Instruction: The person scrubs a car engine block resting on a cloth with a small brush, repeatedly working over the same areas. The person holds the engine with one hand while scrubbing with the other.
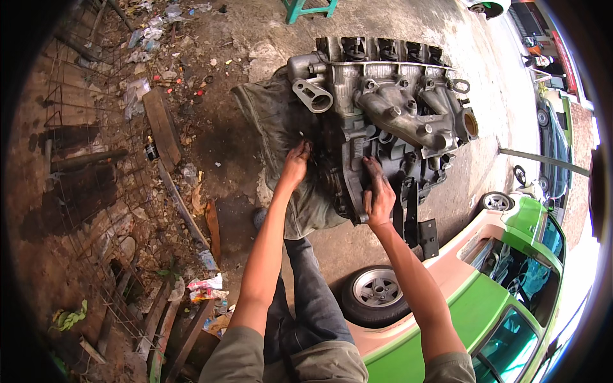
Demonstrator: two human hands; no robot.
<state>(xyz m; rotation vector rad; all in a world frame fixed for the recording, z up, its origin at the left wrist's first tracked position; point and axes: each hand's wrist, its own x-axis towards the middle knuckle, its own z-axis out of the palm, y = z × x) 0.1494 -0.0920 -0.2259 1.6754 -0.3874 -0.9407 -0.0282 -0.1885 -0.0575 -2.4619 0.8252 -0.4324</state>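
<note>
A greasy grey car engine [408, 108] rests on a dirty cloth [271, 115] on the ground in front of me. My left hand [295, 165] is closed beside its dark left end, fingers curled toward the engine; whatever they hold is hidden. My right hand [379, 198], smeared with black grease, grips the near edge of the engine block [354, 169], with one finger stretched along the casting. A cast manifold [415, 118] runs along the engine's upper side. Below and right of my right hand, a black metal bracket [428, 237] juts from the engine.
A green car [460, 313] with bare pinkish patches stands close on the right, its wheel [377, 287] near my leg. Litter, a wooden block [163, 127] and wire mesh [83, 166] lie on the left. A green stool [310, 9] stands at the far side.
</note>
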